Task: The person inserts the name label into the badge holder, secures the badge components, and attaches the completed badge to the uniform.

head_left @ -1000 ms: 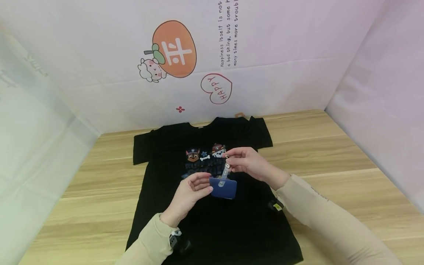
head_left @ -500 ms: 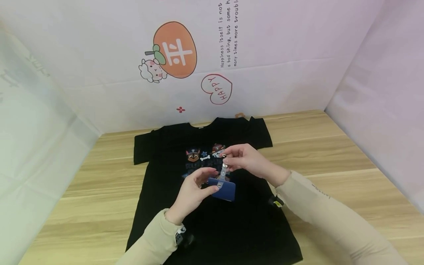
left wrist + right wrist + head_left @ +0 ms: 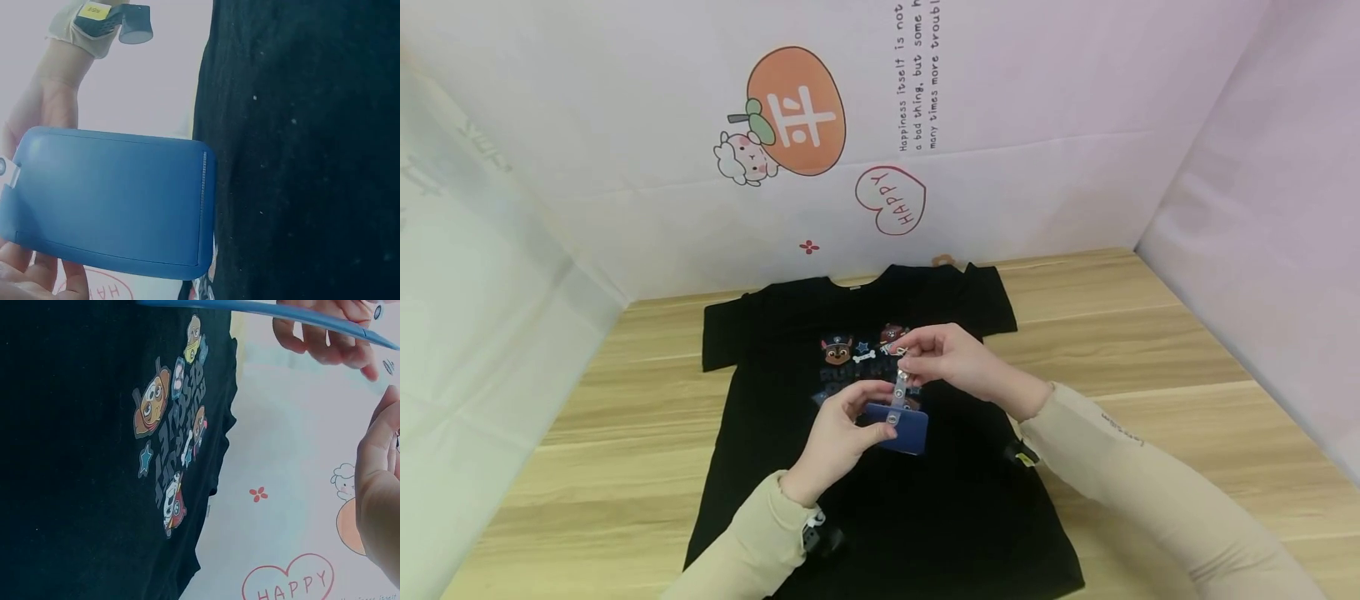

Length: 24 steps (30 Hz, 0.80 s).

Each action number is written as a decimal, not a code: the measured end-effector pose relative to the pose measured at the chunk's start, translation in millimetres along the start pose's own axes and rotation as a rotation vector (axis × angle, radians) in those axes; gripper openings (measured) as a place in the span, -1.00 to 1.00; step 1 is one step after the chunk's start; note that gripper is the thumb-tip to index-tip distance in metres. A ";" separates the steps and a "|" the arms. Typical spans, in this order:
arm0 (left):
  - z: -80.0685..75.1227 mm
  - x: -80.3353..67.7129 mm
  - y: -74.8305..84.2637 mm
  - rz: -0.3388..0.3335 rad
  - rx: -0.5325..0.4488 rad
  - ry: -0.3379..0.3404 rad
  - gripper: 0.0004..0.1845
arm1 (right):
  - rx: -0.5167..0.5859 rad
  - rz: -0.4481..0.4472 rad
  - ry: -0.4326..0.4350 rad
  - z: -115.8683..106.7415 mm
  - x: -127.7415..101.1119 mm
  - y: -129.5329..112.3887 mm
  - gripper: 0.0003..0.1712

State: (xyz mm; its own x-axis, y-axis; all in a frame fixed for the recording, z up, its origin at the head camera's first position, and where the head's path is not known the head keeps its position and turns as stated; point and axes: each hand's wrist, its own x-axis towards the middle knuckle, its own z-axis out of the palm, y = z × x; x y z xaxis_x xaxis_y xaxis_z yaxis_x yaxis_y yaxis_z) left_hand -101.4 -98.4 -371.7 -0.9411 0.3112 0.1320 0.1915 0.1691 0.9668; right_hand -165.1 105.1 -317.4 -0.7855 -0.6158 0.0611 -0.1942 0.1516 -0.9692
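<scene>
A blue badge holder (image 3: pixel 910 433) with a clear snap strap (image 3: pixel 898 393) hangs over the printed front of a black T-shirt (image 3: pixel 955 517). My left hand (image 3: pixel 844 423) pinches the holder's top edge by the strap's snap, thumb in front. At the strap's upper end, my right hand (image 3: pixel 953 363) pinches the clip between thumb and fingers, which mostly hide it. In the left wrist view the holder (image 3: pixel 119 197) shows its broad face, held above the shirt. The right wrist view catches it as a thin blue edge (image 3: pixel 269 309).
The T-shirt lies spread, collar toward the back, on a wood-grain table (image 3: pixel 617 433). A white printed cloth (image 3: pixel 1015 125) stands behind, with more white cloth at both sides. Cartoon dog prints (image 3: pixel 837 350) mark the shirt's chest.
My left hand has shifted right along the badge holder, its thumb now at the strap's snap. Holder, strap and right hand have drifted slightly left.
</scene>
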 end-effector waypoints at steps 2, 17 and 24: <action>-0.8 -0.6 -0.4 0.003 -0.019 -0.016 -0.53 | 0.001 0.002 0.002 0.3 0.2 0.3 -0.66; -1.8 0.2 3.4 0.032 0.031 -0.043 -0.58 | 0.004 0.008 0.003 1.1 1.1 3.5 -0.66; -1.1 2.1 4.8 0.019 0.037 0.005 -0.63 | -0.126 -0.052 0.034 1.7 2.7 2.7 -0.69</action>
State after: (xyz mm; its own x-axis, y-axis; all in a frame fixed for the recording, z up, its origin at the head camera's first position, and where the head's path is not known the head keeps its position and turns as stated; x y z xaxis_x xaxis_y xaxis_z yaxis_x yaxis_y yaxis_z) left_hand -102.8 -98.0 -366.6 -0.9386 0.3102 0.1509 0.2190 0.1978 0.9555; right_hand -166.7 102.5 -320.2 -0.7917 -0.5990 0.1204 -0.3057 0.2178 -0.9269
